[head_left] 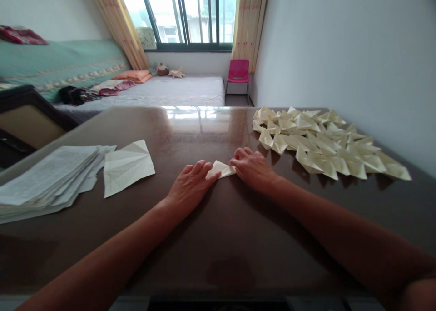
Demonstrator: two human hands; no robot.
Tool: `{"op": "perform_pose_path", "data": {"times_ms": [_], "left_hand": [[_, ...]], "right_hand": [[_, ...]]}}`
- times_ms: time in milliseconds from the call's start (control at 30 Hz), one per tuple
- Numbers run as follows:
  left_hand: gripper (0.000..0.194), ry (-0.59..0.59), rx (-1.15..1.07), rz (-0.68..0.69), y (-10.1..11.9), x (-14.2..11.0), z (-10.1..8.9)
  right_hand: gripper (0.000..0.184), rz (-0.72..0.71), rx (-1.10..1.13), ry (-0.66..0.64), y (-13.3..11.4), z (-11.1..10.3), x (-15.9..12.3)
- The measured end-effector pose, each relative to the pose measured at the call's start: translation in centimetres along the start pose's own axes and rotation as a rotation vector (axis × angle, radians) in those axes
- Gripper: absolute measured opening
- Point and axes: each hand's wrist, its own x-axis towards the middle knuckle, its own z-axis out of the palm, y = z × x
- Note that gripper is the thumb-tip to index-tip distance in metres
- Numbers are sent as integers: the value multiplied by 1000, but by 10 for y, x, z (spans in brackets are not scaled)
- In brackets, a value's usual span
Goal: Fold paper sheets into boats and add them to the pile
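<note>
A small folded piece of cream paper lies on the brown tabletop, between my two hands. My left hand grips its left end, the thumb along the near edge and the fingers curled. At the right end, my right hand pinches the paper with bent fingers. A larger creased sheet rests to the left of my left hand. Beyond my right hand, several folded paper shapes stand in close rows.
A stack of printed papers lies at the table's left side. A dark wooden chair stands past the left edge. Farther off are a bed, a pink chair and a window. A white wall runs along the right.
</note>
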Motion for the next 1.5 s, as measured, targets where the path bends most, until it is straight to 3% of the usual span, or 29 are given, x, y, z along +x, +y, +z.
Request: {"op": "perform_pose_path", "data": {"times_ms": [167,367,567,667,767,833,967,1067,1167,1300,1400,1500], "left_hand": [[42,-69,-74,88,0,2,2],[42,-133,-97,120,-4,2,1],[40,-152,-135,158,-7,-1,-3],[38,-152,-164,174,-10,-2,-7],[34,-142,-197,188,-9,0,-12],[30,-146,-196,177,-6,6,-17],[34,-199,-172,63,4,27,-23],[25,-158,-190,-53,10,44,-19],[31,-94,-259,-58,13,53,-9],[27,-19,-408,-56,13,49,7],[29,82,-451,-67,15,41,14],[32,132,-412,-45,19,35,18]], "right_hand": [[34,-126,-76,-87,-24,-3,-12],[39,25,-106,-227,-26,-2,-14],[34,61,-73,-284,-15,-9,-15],[28,36,-43,-273,-1,-15,-14],[24,25,75,-178,19,-12,-8],[25,26,238,-81,31,-3,-1],[27,17,465,-16,42,20,11],[22,48,579,-13,42,27,12],[15,6,701,-48,44,22,11],[21,-97,853,-200,54,14,11],[30,-2,995,-239,60,14,14],[23,164,1062,-211,62,18,17]]}}
